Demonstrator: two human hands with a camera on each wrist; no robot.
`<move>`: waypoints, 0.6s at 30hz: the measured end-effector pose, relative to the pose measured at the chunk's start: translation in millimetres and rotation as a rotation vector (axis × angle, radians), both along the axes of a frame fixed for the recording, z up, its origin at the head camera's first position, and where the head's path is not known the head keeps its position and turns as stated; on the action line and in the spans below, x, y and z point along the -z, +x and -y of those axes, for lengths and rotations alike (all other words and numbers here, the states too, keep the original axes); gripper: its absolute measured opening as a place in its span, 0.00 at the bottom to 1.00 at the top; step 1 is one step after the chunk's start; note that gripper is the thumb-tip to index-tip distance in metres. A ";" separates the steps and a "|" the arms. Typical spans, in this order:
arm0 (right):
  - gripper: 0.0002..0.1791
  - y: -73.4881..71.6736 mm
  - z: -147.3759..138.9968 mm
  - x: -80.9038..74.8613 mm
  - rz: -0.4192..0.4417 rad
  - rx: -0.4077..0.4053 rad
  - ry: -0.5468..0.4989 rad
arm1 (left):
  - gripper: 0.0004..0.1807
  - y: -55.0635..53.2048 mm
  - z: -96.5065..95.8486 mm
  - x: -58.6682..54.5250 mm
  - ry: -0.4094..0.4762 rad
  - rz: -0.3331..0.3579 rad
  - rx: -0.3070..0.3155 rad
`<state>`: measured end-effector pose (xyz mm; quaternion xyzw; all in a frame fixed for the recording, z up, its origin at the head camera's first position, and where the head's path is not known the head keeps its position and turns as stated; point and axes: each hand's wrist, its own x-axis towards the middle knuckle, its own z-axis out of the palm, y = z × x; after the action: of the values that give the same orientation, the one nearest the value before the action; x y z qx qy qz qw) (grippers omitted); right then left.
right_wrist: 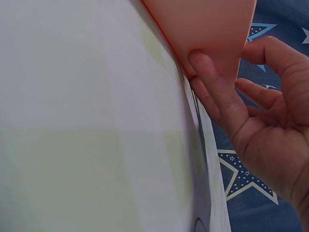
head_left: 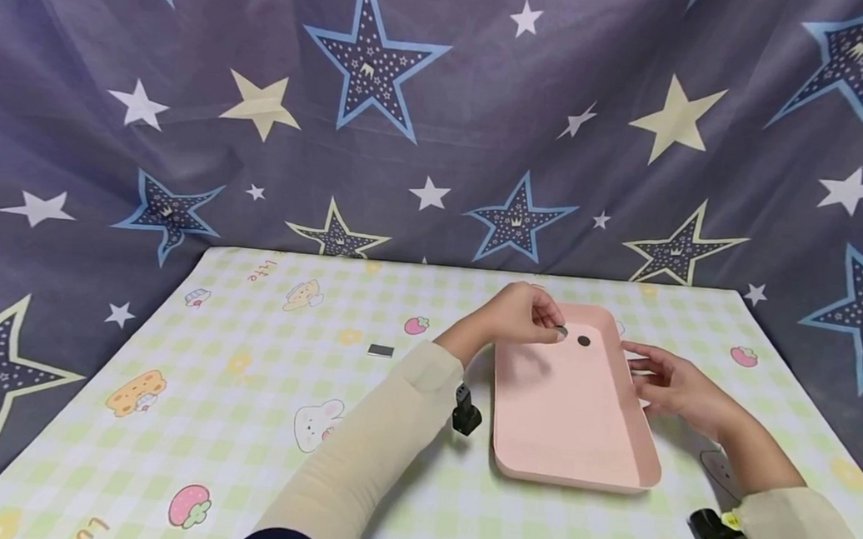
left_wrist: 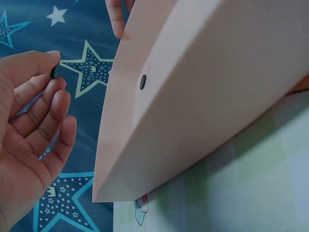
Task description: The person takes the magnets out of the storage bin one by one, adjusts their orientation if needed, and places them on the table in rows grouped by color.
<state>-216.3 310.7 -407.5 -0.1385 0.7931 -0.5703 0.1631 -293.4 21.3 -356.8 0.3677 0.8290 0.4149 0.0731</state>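
A shallow pink tray (head_left: pixel 564 421) with rounded corners lies on the table, right of the middle. Near its far end, a small black disc (head_left: pixel 583 341) rests on the tray floor. Over that far end, my left hand (head_left: pixel 526 314) pinches another small black disc (left_wrist: pixel 54 72) between thumb and index finger, its other fingers loosely bent. My right hand (head_left: pixel 678 391) is at the tray's right side, its fingertips (right_wrist: pixel 199 57) touching the outer wall. The right wrist view shows those fingers spread, not wrapped around the tray.
A small dark rectangular piece (head_left: pixel 381 350) with a pale edge lies on the checked tablecloth (head_left: pixel 254 441), left of the tray. A dark star-patterned curtain (head_left: pixel 441 136) hangs behind the table. Black devices (head_left: pixel 466 418) are strapped at both wrists.
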 end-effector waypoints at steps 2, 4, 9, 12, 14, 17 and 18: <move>0.38 0.3 0.3 0.0 0.005 0.004 0.000 | 0.06 1.4 2.3 0.1 0.006 -0.017 0.001; 0.38 0.6 0.6 -0.3 0.006 0.006 0.004 | 0.06 2.4 4.8 0.3 0.009 -0.032 -0.003; 0.38 1.3 1.6 -1.4 0.000 0.007 0.008 | 0.06 4.9 11.2 0.9 0.034 -0.044 -0.012; 0.38 1.5 1.7 -1.6 -0.005 0.005 0.007 | 0.06 7.0 14.9 1.3 0.049 -0.049 -0.014; 0.38 1.6 1.7 -1.4 -0.007 0.004 0.006 | 0.05 8.7 17.2 1.5 0.058 -0.051 -0.018; 0.38 1.8 1.7 -0.8 -0.007 0.003 0.001 | 0.05 11.9 21.4 1.2 0.069 -0.044 -0.024; 0.38 1.9 1.8 -0.7 -0.006 0.002 0.000 | 0.05 12.8 22.9 1.0 0.071 -0.043 -0.027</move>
<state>-214.5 308.9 -406.9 -0.1392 0.7936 -0.5703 0.1602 -280.6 -1.6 -357.8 0.3680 0.8200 0.4368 0.0366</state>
